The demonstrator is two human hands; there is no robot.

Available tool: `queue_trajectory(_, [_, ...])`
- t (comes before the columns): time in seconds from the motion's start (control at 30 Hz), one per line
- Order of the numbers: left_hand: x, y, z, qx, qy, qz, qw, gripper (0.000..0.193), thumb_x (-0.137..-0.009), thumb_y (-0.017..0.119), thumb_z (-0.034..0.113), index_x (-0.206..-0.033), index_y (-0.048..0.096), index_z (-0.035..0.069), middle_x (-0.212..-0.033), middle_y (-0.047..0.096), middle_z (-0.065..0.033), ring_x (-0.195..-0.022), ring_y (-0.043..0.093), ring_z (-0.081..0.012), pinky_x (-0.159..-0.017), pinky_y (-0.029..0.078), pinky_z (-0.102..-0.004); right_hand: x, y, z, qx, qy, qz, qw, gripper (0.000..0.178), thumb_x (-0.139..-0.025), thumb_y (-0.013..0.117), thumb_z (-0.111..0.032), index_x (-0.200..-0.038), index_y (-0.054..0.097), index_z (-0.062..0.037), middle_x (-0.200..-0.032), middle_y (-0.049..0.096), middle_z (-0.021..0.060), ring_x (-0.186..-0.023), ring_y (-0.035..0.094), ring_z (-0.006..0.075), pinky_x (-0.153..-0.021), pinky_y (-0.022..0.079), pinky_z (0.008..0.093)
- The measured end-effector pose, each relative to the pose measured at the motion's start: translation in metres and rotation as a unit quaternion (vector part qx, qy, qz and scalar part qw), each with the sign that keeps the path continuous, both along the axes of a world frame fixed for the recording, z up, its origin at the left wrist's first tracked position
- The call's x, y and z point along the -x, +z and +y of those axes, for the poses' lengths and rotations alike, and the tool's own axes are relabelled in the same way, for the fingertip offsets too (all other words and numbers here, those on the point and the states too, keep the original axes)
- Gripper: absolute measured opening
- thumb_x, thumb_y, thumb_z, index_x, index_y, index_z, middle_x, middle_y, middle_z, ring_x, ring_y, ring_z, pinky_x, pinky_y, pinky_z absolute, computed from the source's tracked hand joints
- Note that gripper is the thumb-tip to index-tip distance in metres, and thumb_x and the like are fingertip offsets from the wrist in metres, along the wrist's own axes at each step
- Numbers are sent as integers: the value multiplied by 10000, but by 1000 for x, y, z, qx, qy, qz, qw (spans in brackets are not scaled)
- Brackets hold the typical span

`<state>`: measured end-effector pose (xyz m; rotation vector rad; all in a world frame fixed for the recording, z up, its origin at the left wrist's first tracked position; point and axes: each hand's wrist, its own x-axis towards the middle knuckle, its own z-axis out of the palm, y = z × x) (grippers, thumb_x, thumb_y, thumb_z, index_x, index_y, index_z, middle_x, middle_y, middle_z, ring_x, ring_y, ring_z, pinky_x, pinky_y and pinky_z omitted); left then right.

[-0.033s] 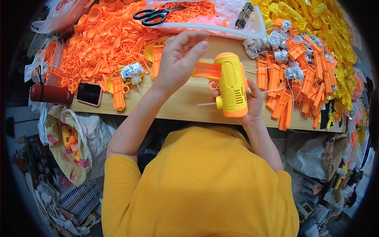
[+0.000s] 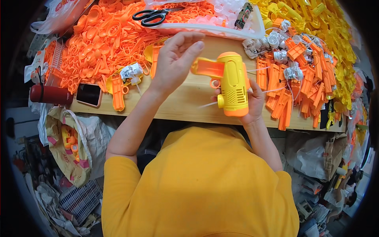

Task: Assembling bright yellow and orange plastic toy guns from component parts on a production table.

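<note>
My right hand (image 2: 254, 104) is wrapped around a yellow toy gun (image 2: 233, 85) with orange ends, a slotted vent and an orange trigger. An orange handle (image 2: 209, 68) sticks out from its left side. My left hand (image 2: 177, 61) is raised left of the handle, with its fingers loosely bent, the thumb apart and nothing in it. On the table left of that hand lies a partly assembled toy gun (image 2: 118, 93), with a white motor unit (image 2: 131, 71) beside it. Most of my right fingers are hidden behind the yellow body.
Orange plastic parts (image 2: 106, 43) are heaped at the back left. Black scissors (image 2: 152, 16) lie by a white tray (image 2: 197, 28). Orange handles (image 2: 282, 104) and white motor units with wires (image 2: 294, 73) are piled right, before yellow shells (image 2: 331, 47). A phone (image 2: 89, 94) and red bottle (image 2: 51, 94) sit left.
My left hand has shifted slightly left and down. The toy gun has moved a touch to the right, still in my right hand.
</note>
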<state>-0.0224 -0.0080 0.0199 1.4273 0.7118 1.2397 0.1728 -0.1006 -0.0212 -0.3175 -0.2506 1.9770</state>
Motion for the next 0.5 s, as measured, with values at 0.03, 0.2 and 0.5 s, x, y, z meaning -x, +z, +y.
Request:
queue_trajectory(0.03, [3,-2,0,17,15,11,1000,225,-925,549,117,-1117,582,5,-1072,614,-51,-971,572,-108,-864,456,-254,-7,-4,-1,16,-25,-29,999,659,-885,443,-467,-1370,365,-27,-1210,504,256,-1029,560,378,-922,429,526])
queue_trajectory(0.2, [13,-29,4,92,37,73,992,259,-928,555,153,-1143,570,8,-1039,612,-56,-829,579,-93,-717,483,-226,-15,-8,2,31,-74,-12,997,637,-888,456,-451,-1372,371,-46,-1228,497,242,-1054,543,385,-929,411,552])
queue_trajectory(0.5, [-8,-36,-5,297,-74,-33,951,368,-934,557,211,-1252,496,36,-938,607,-46,-711,596,-124,-609,501,-253,-5,-8,0,47,-57,-3,997,615,-896,427,-457,-1349,402,-41,-1226,519,228,-1037,557,401,-908,428,561])
